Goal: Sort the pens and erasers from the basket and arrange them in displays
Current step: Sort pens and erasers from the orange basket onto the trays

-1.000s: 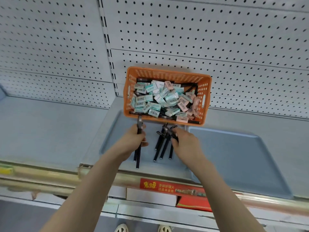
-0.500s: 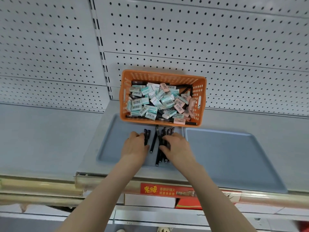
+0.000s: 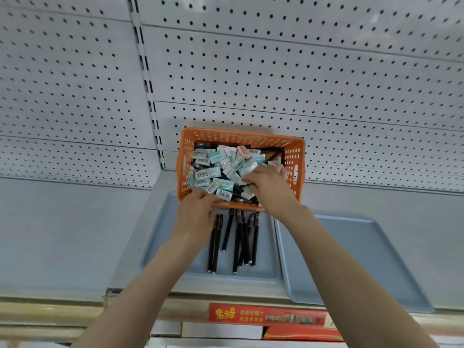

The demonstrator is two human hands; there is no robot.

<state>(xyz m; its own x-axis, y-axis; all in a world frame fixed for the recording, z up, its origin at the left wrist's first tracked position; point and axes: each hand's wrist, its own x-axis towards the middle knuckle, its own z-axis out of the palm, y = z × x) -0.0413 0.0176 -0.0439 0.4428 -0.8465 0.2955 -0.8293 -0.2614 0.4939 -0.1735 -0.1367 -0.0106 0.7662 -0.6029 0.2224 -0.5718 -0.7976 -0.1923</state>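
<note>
While right grip (image 3: 268, 182) probes perforated basket (image 3: 299, 156), slim black pens (image 3: 237, 241) line tray (image 3: 169, 238).

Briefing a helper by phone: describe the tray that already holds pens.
On the grey shelf under the pegboard stands an orange basket. Of the two blue trays before it, take the left tray: it holds black pens, the right tray none.

Shelf (image 3: 62, 234) — orange basket (image 3: 241, 135), two blue trays (image 3: 351, 259)
</note>
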